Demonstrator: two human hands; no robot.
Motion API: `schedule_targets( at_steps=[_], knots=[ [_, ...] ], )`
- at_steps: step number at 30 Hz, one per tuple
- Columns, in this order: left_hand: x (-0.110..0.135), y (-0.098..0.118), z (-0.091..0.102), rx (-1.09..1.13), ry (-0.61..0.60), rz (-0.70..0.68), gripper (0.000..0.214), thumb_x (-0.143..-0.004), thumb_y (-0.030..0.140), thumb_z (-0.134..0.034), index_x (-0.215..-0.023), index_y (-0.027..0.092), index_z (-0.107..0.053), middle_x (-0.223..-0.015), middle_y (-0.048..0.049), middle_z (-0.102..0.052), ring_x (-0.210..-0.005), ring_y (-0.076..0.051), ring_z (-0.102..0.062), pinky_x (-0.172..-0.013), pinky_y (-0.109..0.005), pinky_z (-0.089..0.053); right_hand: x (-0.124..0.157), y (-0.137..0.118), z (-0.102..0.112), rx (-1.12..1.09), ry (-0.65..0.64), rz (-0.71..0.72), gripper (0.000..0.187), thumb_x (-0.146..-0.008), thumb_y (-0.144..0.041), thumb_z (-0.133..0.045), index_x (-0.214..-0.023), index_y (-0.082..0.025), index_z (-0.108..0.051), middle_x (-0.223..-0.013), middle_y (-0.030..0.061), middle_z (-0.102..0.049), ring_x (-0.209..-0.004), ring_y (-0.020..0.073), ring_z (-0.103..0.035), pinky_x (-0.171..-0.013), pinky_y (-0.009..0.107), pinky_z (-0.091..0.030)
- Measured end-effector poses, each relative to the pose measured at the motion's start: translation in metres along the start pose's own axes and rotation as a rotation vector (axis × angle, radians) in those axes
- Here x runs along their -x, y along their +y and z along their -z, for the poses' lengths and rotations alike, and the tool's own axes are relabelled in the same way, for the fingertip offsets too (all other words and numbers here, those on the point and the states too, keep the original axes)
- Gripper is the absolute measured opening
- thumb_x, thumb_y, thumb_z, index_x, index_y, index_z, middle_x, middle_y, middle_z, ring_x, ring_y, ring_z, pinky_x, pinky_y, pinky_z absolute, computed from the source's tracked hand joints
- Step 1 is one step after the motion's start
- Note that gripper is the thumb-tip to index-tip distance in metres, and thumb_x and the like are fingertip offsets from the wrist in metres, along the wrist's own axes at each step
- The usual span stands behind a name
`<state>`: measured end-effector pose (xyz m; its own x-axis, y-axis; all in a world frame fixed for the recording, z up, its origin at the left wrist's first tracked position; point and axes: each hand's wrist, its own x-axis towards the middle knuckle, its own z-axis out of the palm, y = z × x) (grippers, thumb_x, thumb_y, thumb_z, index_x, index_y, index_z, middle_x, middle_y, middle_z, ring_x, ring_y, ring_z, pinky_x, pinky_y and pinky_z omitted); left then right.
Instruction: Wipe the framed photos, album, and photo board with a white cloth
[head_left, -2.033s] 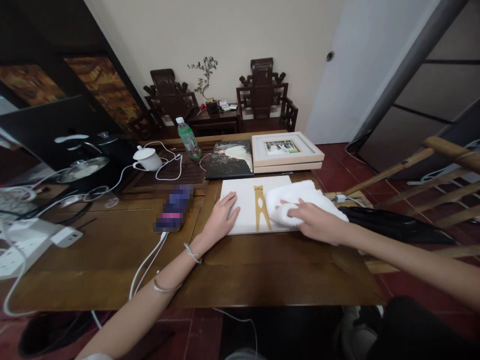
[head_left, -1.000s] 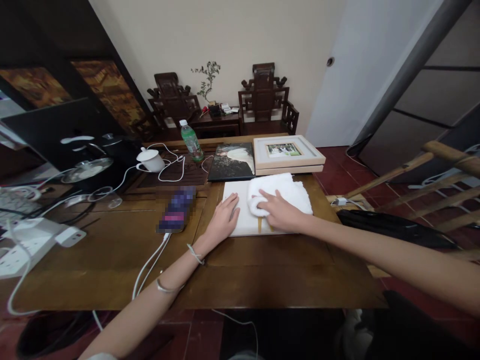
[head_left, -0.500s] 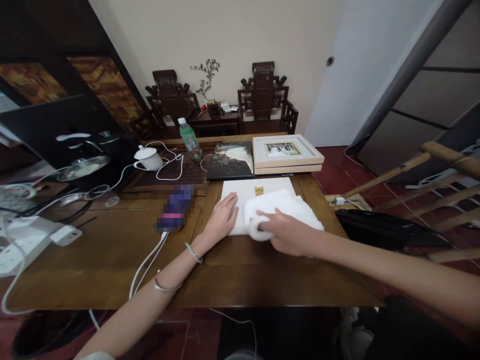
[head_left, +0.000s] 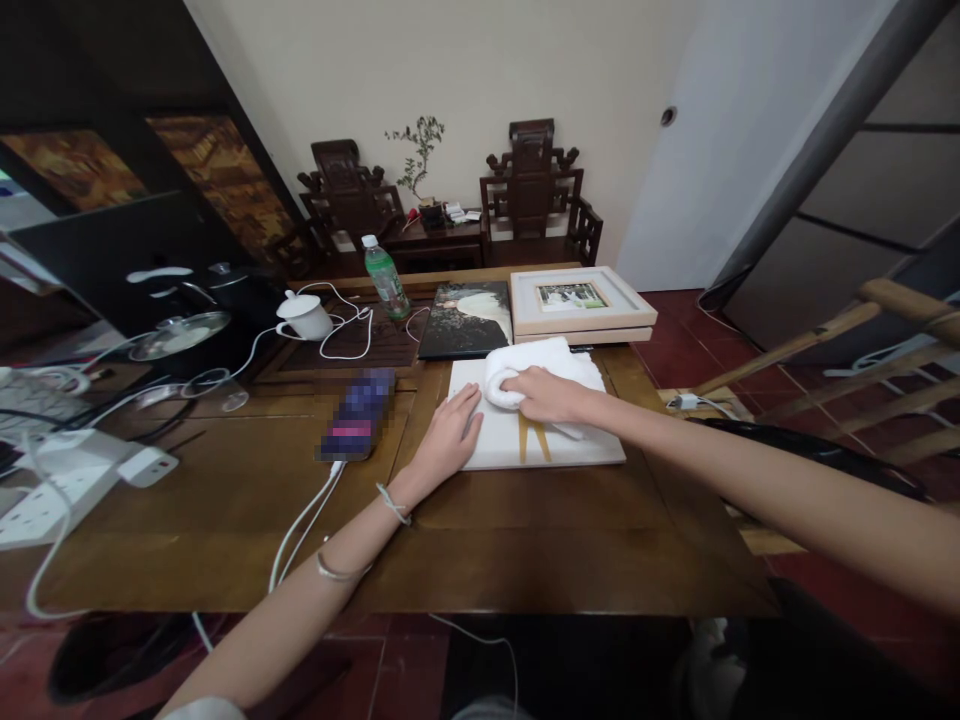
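A white panel (head_left: 487, 445) with a yellow figure on it lies flat on the wooden table. My left hand (head_left: 452, 428) rests on the panel's left edge, fingers stretched out. Over the panel's far part, my right hand (head_left: 546, 392) grips a folded white towel (head_left: 536, 355) and presses it against the surface. The towel and my hand hide the upper part of the yellow figure. Just beyond lie a dark picture panel (head_left: 469, 318) showing a white dress and a pale wooden picture frame (head_left: 581, 298) stacked on another frame.
Left of my hand lies a blurred-out phone (head_left: 358, 415) with white cables. Further left are a power strip (head_left: 64, 490), a glass-lidded pot (head_left: 180, 338), a white lidded cup (head_left: 304, 316) and a green bottle (head_left: 386, 278). A wooden chair (head_left: 892, 340) stands at the right.
My right hand has pushed the towel away from me across the panel, uncovering the lower yellow shape. My left hand stays on the panel's left edge.
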<state>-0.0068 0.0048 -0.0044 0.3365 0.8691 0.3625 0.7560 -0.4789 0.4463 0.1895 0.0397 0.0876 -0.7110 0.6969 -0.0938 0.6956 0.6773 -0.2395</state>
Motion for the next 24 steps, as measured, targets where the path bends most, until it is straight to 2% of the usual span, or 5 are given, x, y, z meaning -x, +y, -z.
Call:
schedule_targets(
  at_steps=[4, 8, 13, 18, 24],
  knots=[
    [0.000, -0.001, -0.001, -0.003, 0.013, -0.008, 0.040, -0.090, 0.023, -0.040, -0.128, 0.015, -0.048, -0.138, -0.0139, -0.046, -0.130, -0.025, -0.040, -0.107, -0.049, -0.032, 0.030, -0.022, -0.015, -0.045, -0.045, 0.022, 0.039, -0.069, -0.002, -0.041, -0.100, -0.016, -0.059, -0.116, 0.0174, -0.058, -0.118, 0.0311, -0.047, -0.090, 0.047, -0.038],
    [0.000, 0.001, 0.001, -0.030, -0.018, 0.015, 0.041, -0.090, 0.023, -0.039, -0.128, 0.011, -0.048, -0.138, -0.0157, -0.046, -0.130, -0.026, -0.039, -0.107, -0.049, -0.032, 0.066, -0.051, -0.024, -0.110, -0.088, 0.020, 0.042, -0.070, -0.001, -0.039, -0.104, -0.017, -0.057, -0.127, 0.0175, -0.051, -0.131, 0.0293, -0.032, -0.100, 0.056, -0.027],
    [0.000, 0.002, 0.001, -0.045, -0.022, 0.015, 0.041, -0.091, 0.022, -0.037, -0.128, 0.010, -0.048, -0.138, -0.0155, -0.046, -0.131, -0.025, -0.039, -0.108, -0.049, -0.032, 0.087, -0.067, -0.023, -0.156, -0.133, 0.047, 0.040, -0.070, -0.003, -0.038, -0.103, -0.018, -0.057, -0.130, 0.0143, -0.050, -0.127, 0.0298, -0.039, -0.101, 0.056, -0.027],
    [0.000, -0.001, -0.001, -0.032, -0.007, 0.012, 0.040, -0.091, 0.021, -0.036, -0.127, 0.011, -0.049, -0.138, -0.0150, -0.046, -0.130, -0.025, -0.040, -0.108, -0.049, -0.031, 0.060, -0.046, -0.015, -0.055, -0.076, 0.025, 0.039, -0.067, -0.004, -0.041, -0.098, -0.017, -0.060, -0.118, 0.0156, -0.058, -0.101, 0.0292, -0.057, -0.086, 0.045, -0.041],
    [0.000, 0.001, 0.000, 0.034, 0.017, 0.019, 0.040, -0.092, 0.025, -0.036, -0.127, 0.011, -0.050, -0.137, -0.0144, -0.047, -0.129, -0.025, -0.041, -0.109, -0.047, -0.031, 0.001, -0.014, -0.005, 0.030, 0.039, -0.060, 0.040, -0.073, -0.008, -0.039, -0.107, -0.017, -0.060, -0.107, 0.0157, -0.062, -0.098, 0.0294, -0.057, -0.082, 0.045, -0.041]
  ],
)
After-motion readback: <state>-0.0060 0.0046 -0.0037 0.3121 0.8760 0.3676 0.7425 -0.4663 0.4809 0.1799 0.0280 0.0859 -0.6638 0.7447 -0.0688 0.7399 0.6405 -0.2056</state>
